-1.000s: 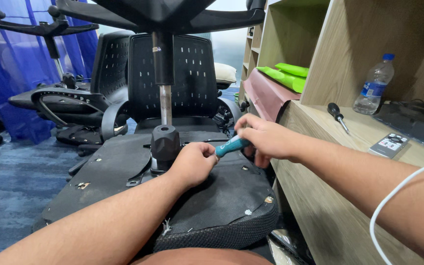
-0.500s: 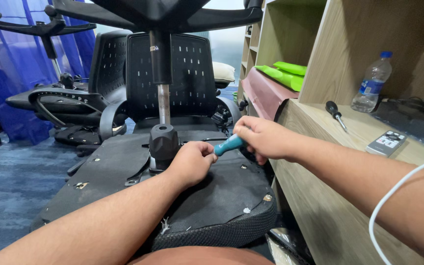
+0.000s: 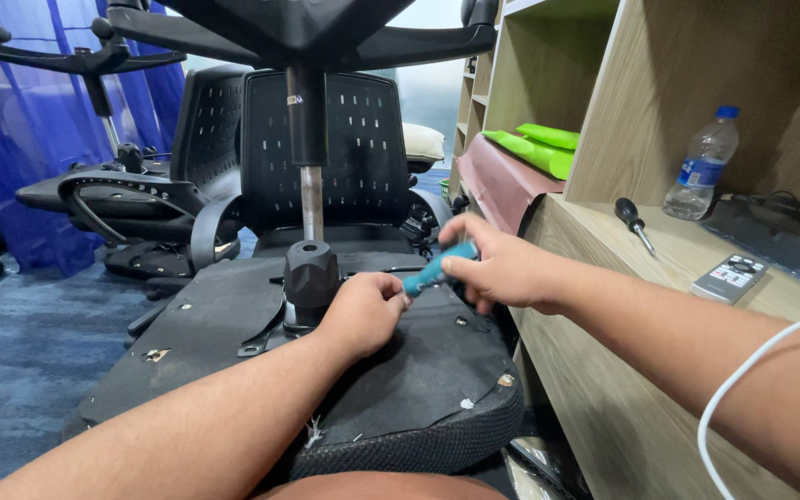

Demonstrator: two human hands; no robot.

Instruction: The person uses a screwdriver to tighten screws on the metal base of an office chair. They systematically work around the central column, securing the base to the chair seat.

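We cannot see the tip of the teal-handled screwdriver (image 3: 434, 269): our left hand (image 3: 360, 313) covers it where it meets the underside of the upturned chair seat (image 3: 233, 333), and our right hand (image 3: 502, 268) wraps most of the handle. Our right hand is closed around that handle; our left hand is curled at the tool's lower end, fingertips pinched there, though what they press we cannot tell. The handle looks smooth and rounded, its long axis slanting from upper right down to lower left, toward the seat's centre. The seat base is flat matt black board with a coarse mesh edge. A ribbed black knob (image 3: 310, 275) sits just beside our left hand, under a metal column (image 3: 311, 204). On the wooden shelf (image 3: 604, 306) to the right lie a second screwdriver (image 3: 634, 222), a remote control (image 3: 730, 277) and a clear plastic bottle (image 3: 702, 165).
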